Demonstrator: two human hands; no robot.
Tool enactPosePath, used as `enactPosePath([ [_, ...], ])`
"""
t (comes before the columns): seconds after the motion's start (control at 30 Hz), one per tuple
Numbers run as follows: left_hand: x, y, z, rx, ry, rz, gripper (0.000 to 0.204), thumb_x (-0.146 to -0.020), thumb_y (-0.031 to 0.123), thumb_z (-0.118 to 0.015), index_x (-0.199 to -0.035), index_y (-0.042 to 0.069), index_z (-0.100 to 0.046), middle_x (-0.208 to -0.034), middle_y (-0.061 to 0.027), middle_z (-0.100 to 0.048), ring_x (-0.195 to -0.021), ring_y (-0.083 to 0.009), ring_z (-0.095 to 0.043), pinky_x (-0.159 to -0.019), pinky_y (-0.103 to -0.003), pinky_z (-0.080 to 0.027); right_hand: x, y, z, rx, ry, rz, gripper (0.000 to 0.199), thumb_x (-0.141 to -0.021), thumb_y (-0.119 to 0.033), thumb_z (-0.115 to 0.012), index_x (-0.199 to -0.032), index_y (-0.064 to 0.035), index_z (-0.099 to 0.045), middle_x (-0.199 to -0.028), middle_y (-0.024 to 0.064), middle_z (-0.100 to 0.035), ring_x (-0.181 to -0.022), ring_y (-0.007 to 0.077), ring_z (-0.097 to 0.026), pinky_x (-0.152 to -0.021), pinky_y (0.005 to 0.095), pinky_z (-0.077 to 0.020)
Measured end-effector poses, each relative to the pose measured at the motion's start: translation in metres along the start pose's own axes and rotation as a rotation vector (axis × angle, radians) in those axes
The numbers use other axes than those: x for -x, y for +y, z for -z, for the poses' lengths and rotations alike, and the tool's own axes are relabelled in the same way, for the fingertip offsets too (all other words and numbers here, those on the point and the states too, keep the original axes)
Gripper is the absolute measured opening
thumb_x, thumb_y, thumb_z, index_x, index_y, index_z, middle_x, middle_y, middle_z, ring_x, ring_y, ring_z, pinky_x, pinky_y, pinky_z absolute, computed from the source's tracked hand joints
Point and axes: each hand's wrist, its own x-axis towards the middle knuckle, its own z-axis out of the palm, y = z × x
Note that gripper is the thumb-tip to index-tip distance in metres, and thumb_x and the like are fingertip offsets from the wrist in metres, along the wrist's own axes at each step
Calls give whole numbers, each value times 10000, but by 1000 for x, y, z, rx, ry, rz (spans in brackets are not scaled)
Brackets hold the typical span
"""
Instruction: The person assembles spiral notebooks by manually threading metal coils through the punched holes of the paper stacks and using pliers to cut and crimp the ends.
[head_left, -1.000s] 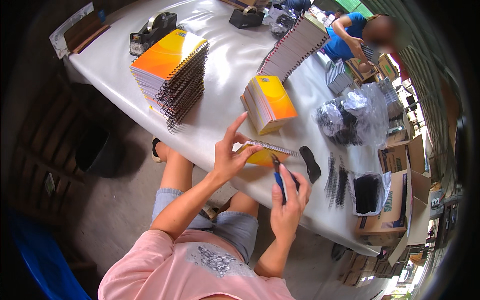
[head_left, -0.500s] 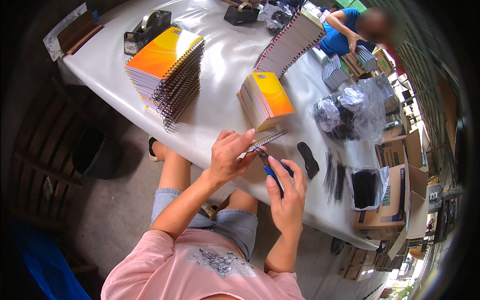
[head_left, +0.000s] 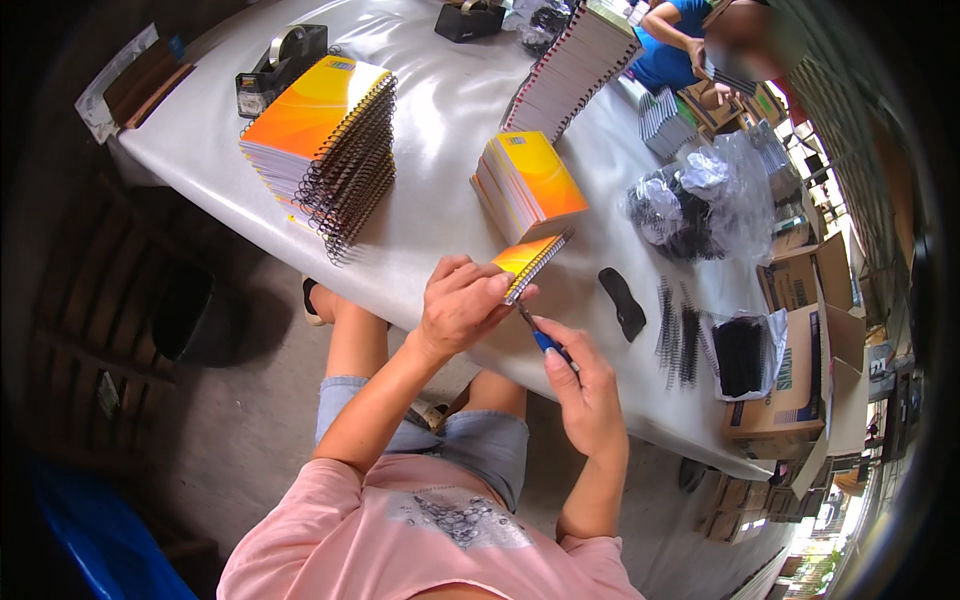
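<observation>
My left hand [head_left: 460, 305] is closed on a small spiral notebook [head_left: 528, 258] with a yellow and orange cover, its coil edge turned to the right. In my right hand [head_left: 588, 385] are blue-handled pliers [head_left: 548, 342], whose tip meets the near end of the coil. Just beyond stands a block of yellow-orange notebooks without visible coils [head_left: 535, 190]. Left of it rises a tall stack of coiled notebooks [head_left: 320, 130]. Right of my hands lie a black strap-like piece [head_left: 623, 303] and several loose black coils [head_left: 680, 330].
The white-covered table [head_left: 430, 190] holds tape dispensers [head_left: 280, 70], a tall pile of bound books [head_left: 570, 70] and a plastic bag of coils [head_left: 695, 210]. Open cardboard boxes [head_left: 785, 385] stand at the right. A person in blue [head_left: 675, 45] handles books at the far right.
The notebook has tilted so its cover now shows. My right hand has turned, and the plier handles look closer together. The person across has lifted some books.
</observation>
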Motion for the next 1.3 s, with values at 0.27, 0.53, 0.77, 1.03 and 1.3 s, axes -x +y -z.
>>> enactPosePath([
  [0.27, 4, -4, -5, 77, 93, 134, 1044, -674, 10, -786, -1431, 120, -75, -799, -97, -626, -643, -185, -613, -652, -284, -486, -3, 23, -7, -330, -110, 40, 368, -951, -256, -455, -1233, -25, -505, -1102, 138, -539, -973, 234, -527, -876, 321, -407],
  [0.53, -21, 13, 5, 781, 236, 1200, 794, -847, 53, -627, -1427, 108, -88, -909, -100, -593, -832, -152, -605, -785, -270, -498, 15, 126, 19, 831, 220, -466, 521, -917, -417, -462, -1386, -220, -349, -1383, 117, -337, -1305, 297, -283, -953, 707, -156],
  [0.77, -42, 41, 49, 943, 251, 1072, 663, -865, 69, -596, -1392, 24, -195, -903, -131, -630, -898, -202, -617, -877, -334, -462, -35, 45, -33, -674, 404, 293, 752, -835, -217, -659, -1419, -55, -214, -1404, 148, -331, -1261, 261, -362, -1037, 380, -292],
  [1.03, -98, -17, 157, 40, 547, 493, 487, -931, 242, -469, -1346, 29, -332, -1263, -186, -501, -1174, -240, -484, -973, -363, -347, -169, -84, -31, -976, 243, 510, 445, -797, -46, -672, -1190, 60, -494, -1161, 125, -561, -1026, 171, -556, -867, 286, -462],
  [1.3, -85, -105, 148, 44, 323, 732, 418, -955, 322, -446, -1260, 40, -485, -1188, -125, -562, -1139, -220, -497, -973, -328, -348, -268, -138, -78, -401, -159, 473, 433, -781, -143, -714, -1151, 31, -570, -1037, 101, -609, -917, 165, -575, -799, 270, -474],
])
